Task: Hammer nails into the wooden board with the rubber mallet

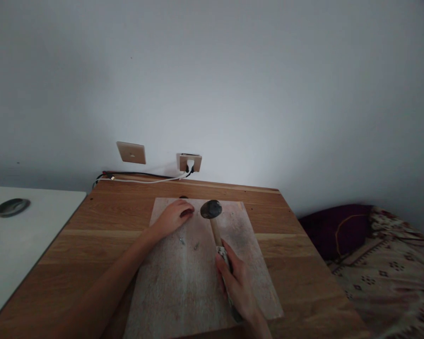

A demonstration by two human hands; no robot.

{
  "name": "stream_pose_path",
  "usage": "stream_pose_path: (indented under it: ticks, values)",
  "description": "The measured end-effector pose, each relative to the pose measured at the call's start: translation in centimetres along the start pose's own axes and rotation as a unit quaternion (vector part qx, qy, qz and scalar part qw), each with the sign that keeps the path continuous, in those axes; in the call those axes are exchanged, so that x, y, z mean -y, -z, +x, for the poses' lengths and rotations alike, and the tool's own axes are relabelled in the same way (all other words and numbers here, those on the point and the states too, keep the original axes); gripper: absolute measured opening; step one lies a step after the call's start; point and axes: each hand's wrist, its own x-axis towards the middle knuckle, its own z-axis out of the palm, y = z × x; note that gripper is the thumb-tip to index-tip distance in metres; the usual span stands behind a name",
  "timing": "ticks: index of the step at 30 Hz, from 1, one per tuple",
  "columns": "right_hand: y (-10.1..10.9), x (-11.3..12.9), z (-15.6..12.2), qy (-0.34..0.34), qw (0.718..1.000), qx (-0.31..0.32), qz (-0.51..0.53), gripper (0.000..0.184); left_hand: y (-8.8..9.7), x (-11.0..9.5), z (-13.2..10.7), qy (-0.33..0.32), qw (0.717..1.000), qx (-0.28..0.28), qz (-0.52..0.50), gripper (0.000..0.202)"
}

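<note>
My right hand (pixel 236 280) is wrapped round the handle of a rubber mallet (pixel 215 230). Its black head is raised towards the far side of a worn, pale wooden board (pixel 198 292). Left of the mallet head, at the board's far edge, my left hand (pixel 175 217) rests with its fingers curled together and pointing right. Whatever they may pinch is too small to make out. Nearer to me, a small shiny metal piece (pixel 182 240) lies on the board, with a small dark mark (pixel 196 246) beside it.
Under the board is a wooden table (pixel 297 282) against the wall. Cables (pixel 144 180) run along its back edge to a wall socket (pixel 190 163). A white surface (pixel 28 245) with a dark round dish (pixel 13 207) stands left. Patterned bedding (pixel 385 278) lies right.
</note>
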Motion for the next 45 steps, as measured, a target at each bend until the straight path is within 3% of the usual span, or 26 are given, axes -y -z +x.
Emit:
stream_pose_path:
  ticks: [4, 13, 19, 21, 26, 31, 36, 45]
  values:
    - [-0.9, 0.8, 0.8, 0.007, 0.999, 0.043, -0.026, 0.073, 0.0, 0.0, 0.2, 0.027, 1.000, 0.008, -0.010, 0.017]
    - [-2.3, 2.4, 1.5, 0.011, 0.998, 0.043, -0.041, 0.073, -0.5, 0.7, 0.0, 0.040, 0.997, -0.025, -0.063, 0.061]
    - [-2.3, 2.0, 1.5, 0.000, 0.998, 0.039, -0.044, 0.075, 1.3, 0.6, 0.2, 0.063, 0.997, 0.003, -0.050, 0.043]
    - [-2.3, 1.7, 1.5, 0.003, 0.999, 0.040, -0.036, 0.074, 2.2, -0.1, 0.2, 0.064, 0.997, 0.034, -0.012, 0.031]
    - [-1.7, 1.4, 1.5, 0.001, 1.000, 0.006, 0.003, 0.076, 2.4, -4.0, -0.6, -0.056, 0.972, 0.228, 0.034, 0.020]
    - [-0.7, 1.8, 1.6, 0.008, 1.000, -0.025, 0.013, 0.063, 0.8, -6.9, -1.0, -0.048, 0.953, 0.288, 0.078, 0.009]
    - [-0.2, 1.1, 1.4, -0.002, 0.999, -0.025, 0.027, 0.059, 0.1, -6.9, -1.0, -0.071, 0.951, 0.278, 0.111, 0.012]
    - [0.5, 1.0, 0.7, -0.014, 0.998, -0.056, 0.034, 0.071, 1.7, -9.4, -2.7, -0.152, 0.956, 0.226, 0.113, 0.017]
